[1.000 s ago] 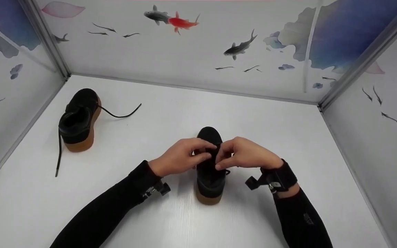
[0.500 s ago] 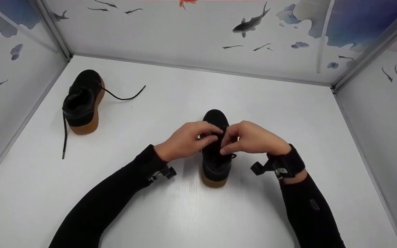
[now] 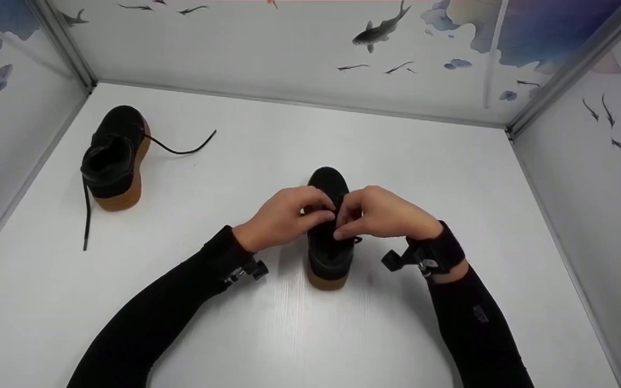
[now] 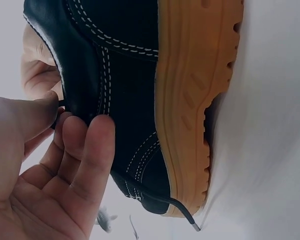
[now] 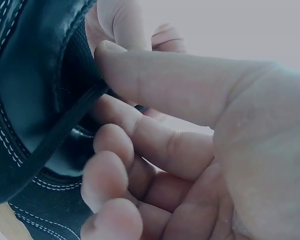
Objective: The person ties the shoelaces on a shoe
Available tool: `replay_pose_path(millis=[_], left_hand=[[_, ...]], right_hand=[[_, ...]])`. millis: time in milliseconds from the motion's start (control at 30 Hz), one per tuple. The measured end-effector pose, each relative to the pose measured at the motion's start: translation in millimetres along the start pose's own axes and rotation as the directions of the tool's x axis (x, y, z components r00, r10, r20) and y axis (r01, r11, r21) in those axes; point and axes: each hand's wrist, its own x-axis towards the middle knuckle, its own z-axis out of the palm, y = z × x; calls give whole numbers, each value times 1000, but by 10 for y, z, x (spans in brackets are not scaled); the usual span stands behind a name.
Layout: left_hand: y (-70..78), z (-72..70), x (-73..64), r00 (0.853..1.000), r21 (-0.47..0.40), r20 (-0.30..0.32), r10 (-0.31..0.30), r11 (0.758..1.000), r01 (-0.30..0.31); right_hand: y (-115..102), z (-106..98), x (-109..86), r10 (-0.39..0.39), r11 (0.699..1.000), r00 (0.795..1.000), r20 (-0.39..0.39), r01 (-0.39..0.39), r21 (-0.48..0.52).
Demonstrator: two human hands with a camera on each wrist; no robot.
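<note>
Left hand [image 3: 281, 216] and right hand [image 3: 383, 214] pinch a shoelace [image 5: 52, 135] (black)

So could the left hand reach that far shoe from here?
Probably yes, with a stretch: nothing stands between the left hand and the far shoe, though that hand is busy at the near shoe.

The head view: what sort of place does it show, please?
Probably a small booth for tabletop work, perhaps indoors, though nothing beyond it shows. A white table is bordered by walls printed with fish, with metal posts at the far corners.
</note>
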Motion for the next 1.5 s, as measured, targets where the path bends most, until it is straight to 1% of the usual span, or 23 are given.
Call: replay_pose_path(millis=[167, 400, 500, 700, 867, 1000, 1200, 1300, 1500], left_hand=[[-8, 7, 9, 1000, 12, -3, 8, 1000, -8], [-31, 14, 15, 1000, 33, 5, 16, 999, -16], [-33, 9, 10, 1000, 25, 6, 11, 1000, -11], [-30, -13, 60, 1000, 13, 15, 13, 1000, -13], [-42, -7, 39, 1000, 4, 18, 16, 1000, -16], [-54, -1, 18, 999, 10, 8, 31, 999, -31], [-61, 3, 7, 997, 71, -7, 73, 995, -72], [-56, -2, 29, 997, 80, -10, 80, 994, -79], [-58, -11, 31, 996, 74, -17, 82, 994, -81]], right_hand=[[11, -3, -7, 6, 1000, 1000, -2, -6, 4], [41, -18, -13, -13, 1000, 1000, -6, 13, -2], [52, -24, -12, -18, 1000, 1000, -1, 18, -2], [47, -94, -31, -25, 1000, 1000, -3, 25, -19], [53, -95, -44, -16, 1000, 1000, 2, 16, 1], [64, -82, -41, -12, 1000, 1000, 1, 12, 18], [90, -68, -36, -7, 1000, 1000, -10, 7, 18], [105, -86, -43, -14, 1000, 1000, -19, 14, 12], [122, -100, -47, -30, 1000, 999, -31, 30, -1]])
